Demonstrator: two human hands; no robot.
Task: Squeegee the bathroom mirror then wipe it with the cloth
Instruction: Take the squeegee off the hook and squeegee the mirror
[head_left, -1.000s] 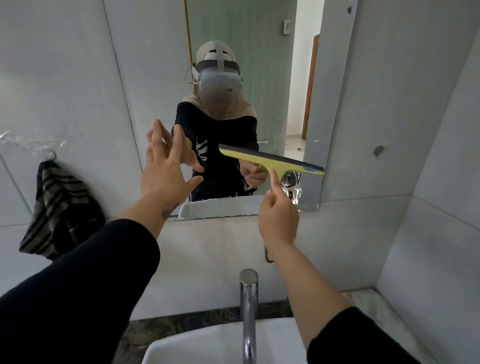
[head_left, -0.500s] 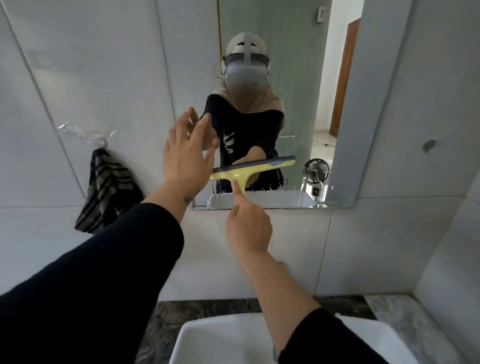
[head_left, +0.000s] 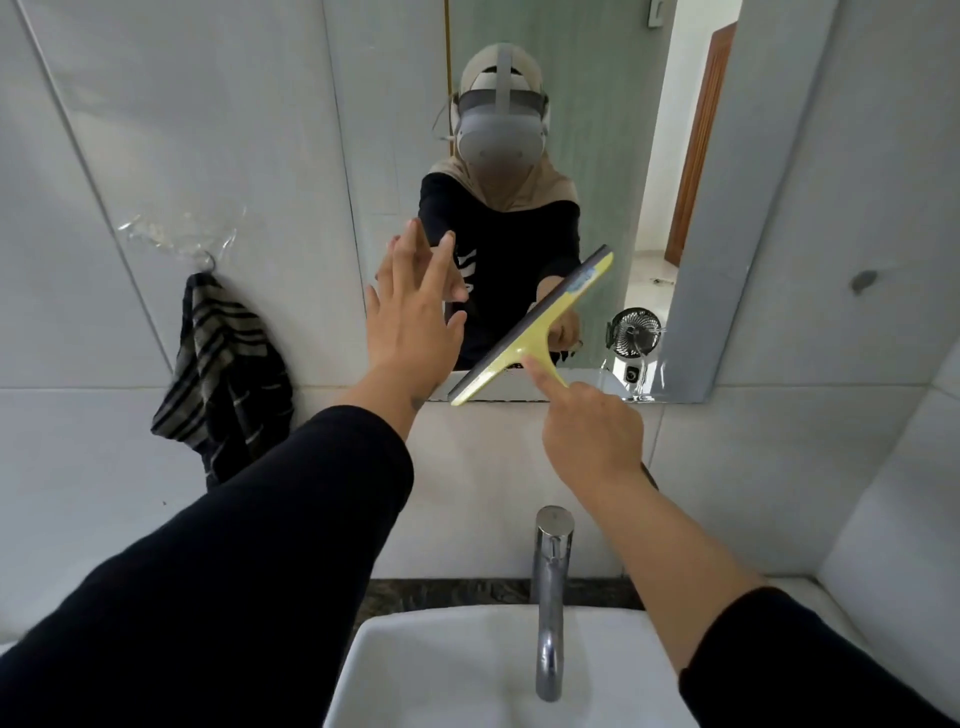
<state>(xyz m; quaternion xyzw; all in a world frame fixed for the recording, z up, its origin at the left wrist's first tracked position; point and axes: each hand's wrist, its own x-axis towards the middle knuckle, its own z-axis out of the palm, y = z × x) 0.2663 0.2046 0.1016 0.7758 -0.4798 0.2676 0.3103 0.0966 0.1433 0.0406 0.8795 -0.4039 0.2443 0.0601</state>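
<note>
The right hand (head_left: 589, 436) grips the yellow squeegee (head_left: 530, 332), its blade tilted against the mirror's (head_left: 597, 156) lower edge. The left hand (head_left: 410, 322) is spread, empty. A striped cloth (head_left: 223, 374) hangs left of the mirror.

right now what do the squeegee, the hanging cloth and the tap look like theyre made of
Squeegee: looks like matte yellow plastic with a dark strip, probably rubber, along its blade edge. Striped cloth: soft woven fabric, judging by the limp folds as it hangs from the hook. Tap: polished metal, likely chrome plated, given its mirror-like highlights.
</note>
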